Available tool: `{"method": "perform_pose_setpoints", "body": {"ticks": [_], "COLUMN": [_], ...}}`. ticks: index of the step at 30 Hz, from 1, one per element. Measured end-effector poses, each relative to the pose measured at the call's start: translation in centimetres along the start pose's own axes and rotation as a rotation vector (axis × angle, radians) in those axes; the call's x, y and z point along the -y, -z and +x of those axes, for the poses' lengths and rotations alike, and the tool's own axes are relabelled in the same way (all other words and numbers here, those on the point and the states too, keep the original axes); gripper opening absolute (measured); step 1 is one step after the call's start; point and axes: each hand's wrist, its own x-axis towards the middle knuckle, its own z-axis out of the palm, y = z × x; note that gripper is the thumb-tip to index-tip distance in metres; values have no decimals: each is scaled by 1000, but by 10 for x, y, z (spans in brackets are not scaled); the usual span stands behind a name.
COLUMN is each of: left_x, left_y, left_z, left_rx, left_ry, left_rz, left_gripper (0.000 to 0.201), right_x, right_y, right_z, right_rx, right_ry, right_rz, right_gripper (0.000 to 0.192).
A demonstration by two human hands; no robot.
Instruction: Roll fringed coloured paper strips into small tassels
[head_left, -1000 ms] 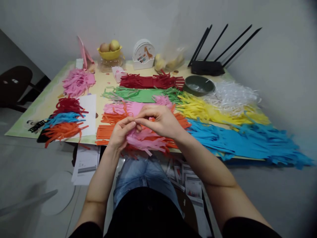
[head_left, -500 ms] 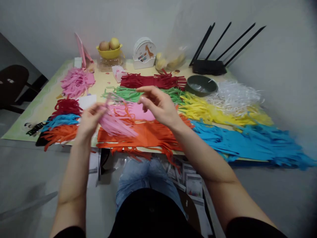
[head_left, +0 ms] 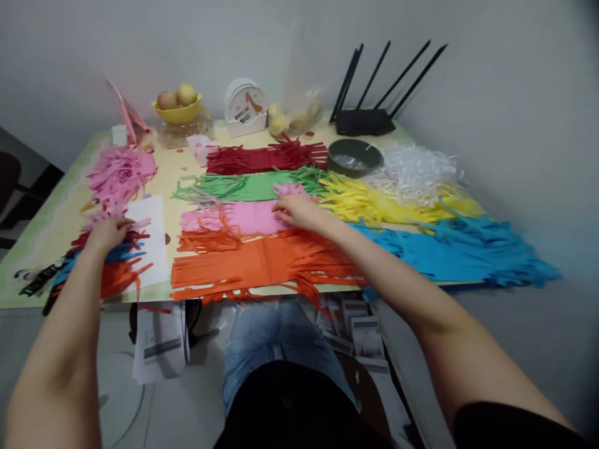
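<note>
My left hand is at the left of the table, its fingers closed on a pink fringed strip whose strands show on both sides. Beneath it lie dark red, blue and orange fringed strips, partly over a white sheet of paper. My right hand rests at the right end of a pink fringed sheet, fingertips bent together on its edge. In front of that sheet lies an orange fringed sheet; behind it, a green one.
Dark red, yellow and blue fringed sheets cover much of the table. White shreds lie beside a dark bowl. Behind stand a router, a giraffe holder and a yellow fruit basket.
My left hand has carried the pink fringed strip left and down onto the strip pile. My right hand has come down from the air onto the pink sheet. The view has shifted.
</note>
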Motion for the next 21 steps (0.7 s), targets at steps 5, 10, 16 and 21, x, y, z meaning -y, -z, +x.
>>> {"method": "perform_pose_setpoints", "body": {"ticks": [5,10,16,21], "left_x": [-92,-211,-231,-220], "left_y": [-39,-148,-208,-207], "left_z": [17,37,47,47], "left_rx": [-34,426,704,690], "left_ry": [-124,-216,-80,-37], "left_rz": [153,-6,37,33], "left_gripper": [11,19,17,16], "right_x": [-1,3,2,-2], "right_y": [-9,-9,-9,-6], "right_z": [3,1,-2,-4], "right_rx": [215,190,128,97], "right_ry": [85,16,-63,-79], "right_rz": [-16,-26,10,66], "right_gripper": [31,24,21,19]}}
